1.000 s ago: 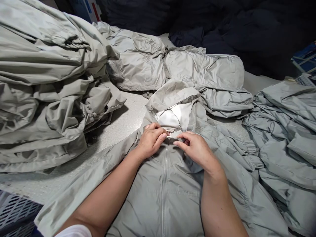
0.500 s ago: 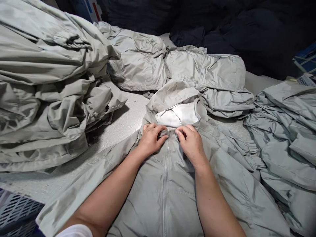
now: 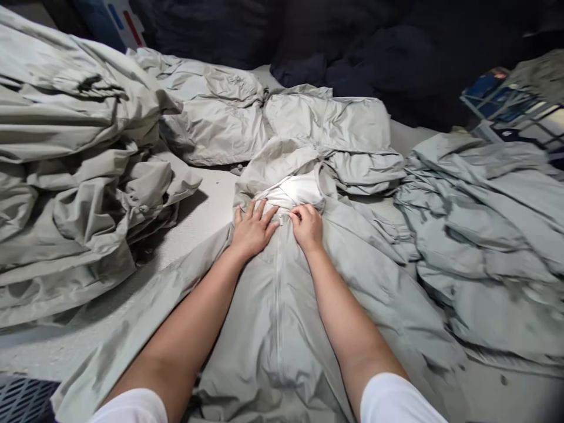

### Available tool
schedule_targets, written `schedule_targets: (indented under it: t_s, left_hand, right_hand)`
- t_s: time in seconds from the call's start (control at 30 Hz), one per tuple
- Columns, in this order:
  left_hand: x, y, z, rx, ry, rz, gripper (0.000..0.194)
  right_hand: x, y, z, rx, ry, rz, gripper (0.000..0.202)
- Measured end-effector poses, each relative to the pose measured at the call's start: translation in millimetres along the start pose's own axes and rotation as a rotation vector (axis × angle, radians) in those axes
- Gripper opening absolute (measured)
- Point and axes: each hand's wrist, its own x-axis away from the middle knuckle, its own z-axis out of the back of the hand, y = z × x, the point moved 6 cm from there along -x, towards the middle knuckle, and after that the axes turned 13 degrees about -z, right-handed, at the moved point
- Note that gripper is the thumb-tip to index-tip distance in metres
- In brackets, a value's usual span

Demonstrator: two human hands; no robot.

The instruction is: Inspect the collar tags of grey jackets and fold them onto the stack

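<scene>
A pale grey-green hooded jacket point(image 3: 258, 305) lies front up before me, its sleeves spread out to the sides. Its front zipper point(image 3: 278, 294) is closed up to the neck, where the zipper pull point(image 3: 281, 220) shows. Inside the hood opening a white lining point(image 3: 296, 191) is visible. My left hand point(image 3: 254, 229) rests flat on the chest just below the collar, fingers spread. Right of the zipper top, my right hand point(image 3: 307, 228) has its fingers curled and pinched at the collar edge of the jacket.
A tall heap of similar jackets point(image 3: 74, 217) stands at the left. Folded jackets point(image 3: 326, 120) lie behind the hood, and another pile point(image 3: 489, 235) is at the right. Plastic baskets appear at the lower left point(image 3: 24, 396) and upper right point(image 3: 520, 114). Dark cloth point(image 3: 388, 64) fills the back.
My left hand has let go of the collar and flattened with fingers spread. My right hand stays pinched at the collar. The view has shifted, showing more of the right side.
</scene>
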Motion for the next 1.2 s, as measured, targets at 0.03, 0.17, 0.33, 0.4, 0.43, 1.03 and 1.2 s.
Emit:
schedule_targets:
  t_s: [0.03,0.17,0.33,0.4,0.43,1.03,1.2]
  left_hand:
    - [-3,-1,-0.1,0.012,0.004,0.006,0.055]
    - [-10,0,4.8,0.064,0.014,-0.032,0.049]
    - [-9,4,24.3,0.178,-0.018,-0.081,0.048]
    - [-4,9,34.7,0.203,-0.047,-0.082,0.050]
    - [3,15,40.1,0.206,-0.049,-0.091,0.053]
    - [217,127,26.1,0.503,-0.370,-0.388,0.061]
    - [239,121,62.6,1.041,-0.201,-0.057,0.069]
  right_hand:
    - [-3,-3,1,0.010,-0.014,-0.022,0.016]
    - [-7,-15,13,0.018,-0.153,-0.108,0.021]
    - [62,-9,80,0.062,-0.384,0.060,0.059]
    - [109,17,125,0.125,-0.314,0.098,0.059]
    - [132,35,151,0.158,-0.209,0.077,0.055]
    - [262,143,276,0.250,0.542,-0.553,0.047]
    - [288,10,280,0.226,0.909,0.107,0.050]
